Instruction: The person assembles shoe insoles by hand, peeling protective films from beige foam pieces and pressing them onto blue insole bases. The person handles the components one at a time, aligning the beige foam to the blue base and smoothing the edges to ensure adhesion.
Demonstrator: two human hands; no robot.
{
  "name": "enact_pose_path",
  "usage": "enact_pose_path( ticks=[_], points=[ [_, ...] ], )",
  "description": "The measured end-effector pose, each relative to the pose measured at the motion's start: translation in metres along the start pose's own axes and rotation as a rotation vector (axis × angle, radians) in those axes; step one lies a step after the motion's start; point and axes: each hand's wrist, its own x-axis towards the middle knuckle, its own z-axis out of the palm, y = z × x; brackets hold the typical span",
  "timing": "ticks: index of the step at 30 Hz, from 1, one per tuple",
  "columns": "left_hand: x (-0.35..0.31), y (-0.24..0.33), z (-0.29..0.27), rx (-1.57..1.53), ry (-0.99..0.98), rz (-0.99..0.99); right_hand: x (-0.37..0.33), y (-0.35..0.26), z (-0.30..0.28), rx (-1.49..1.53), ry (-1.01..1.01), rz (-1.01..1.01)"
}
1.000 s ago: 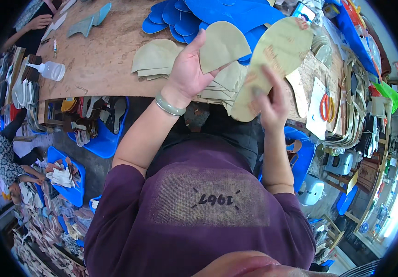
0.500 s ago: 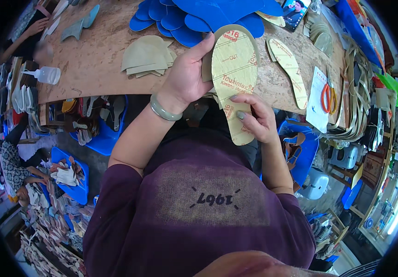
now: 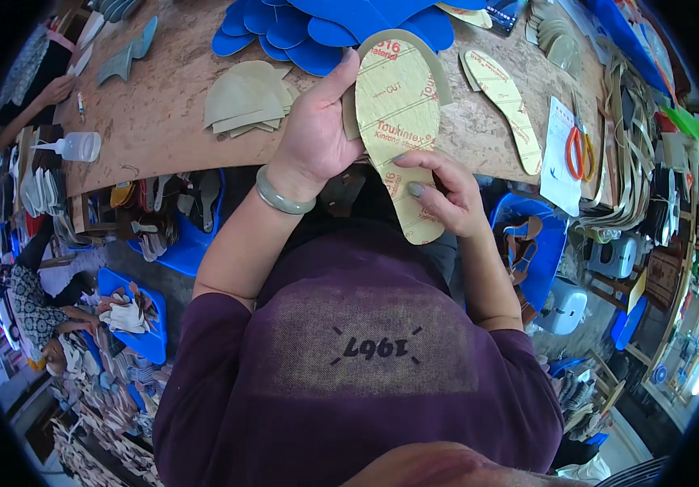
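Note:
A pale yellow insole [image 3: 398, 101] printed in red is held up in front of me, its wide end pointing away. Behind that wide end lies a grey-beige lining piece [image 3: 442, 79], its edge showing on both sides. My left hand [image 3: 317, 130], with a bangle at the wrist, grips both along their left edge, thumb upward. My right hand [image 3: 443, 191] pinches the narrower part of the insole between thumb and fingers. To the left on the table is a stack of similar grey-beige pieces [image 3: 245, 99]. Another yellow insole [image 3: 502, 97] lies on the right.
Blue sole-shaped sheets [image 3: 309, 49] are piled at the back of the wooden table [image 3: 154, 97]. Orange-handled scissors [image 3: 583, 154] rest on white paper at right. A squeeze bottle [image 3: 80, 147] stands near the left edge. Other people's hands [image 3: 57, 89] are at far left.
Both hands and the insole have shifted slightly left in the view. More of the lining piece now shows beyond the insole's right edge. A person's hand at far left has moved.

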Motion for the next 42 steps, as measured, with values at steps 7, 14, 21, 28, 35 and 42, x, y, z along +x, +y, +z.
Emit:
enact_pose_path(
  ticks=[7, 14, 21, 28, 35, 42],
  points=[
    [-0.001, 0.000, -0.005, -0.002, 0.018, 0.003, -0.003, 0.002, 0.002, 0.072, 0.013, 0.068],
    [-0.001, -0.002, 0.002, 0.086, 0.020, 0.033, -0.002, 0.007, -0.003, -0.006, -0.019, 0.042],
    [-0.003, -0.008, -0.005, 0.236, 0.158, 0.065, 0.000, 0.002, -0.016, 0.028, -0.058, -0.008],
    [0.015, -0.018, -0.004, 0.260, 0.077, 0.132, -0.018, 0.008, -0.038, 0.199, 0.256, 0.181],
    [-0.004, -0.020, -0.012, 0.617, 0.178, 0.136, -0.027, 0.027, -0.084, 0.094, 0.318, 0.319],
    [-0.021, -0.009, -0.017, 0.744, 0.249, 0.251, -0.034, 0.035, -0.099, -0.131, 0.340, 0.417]
  ],
)
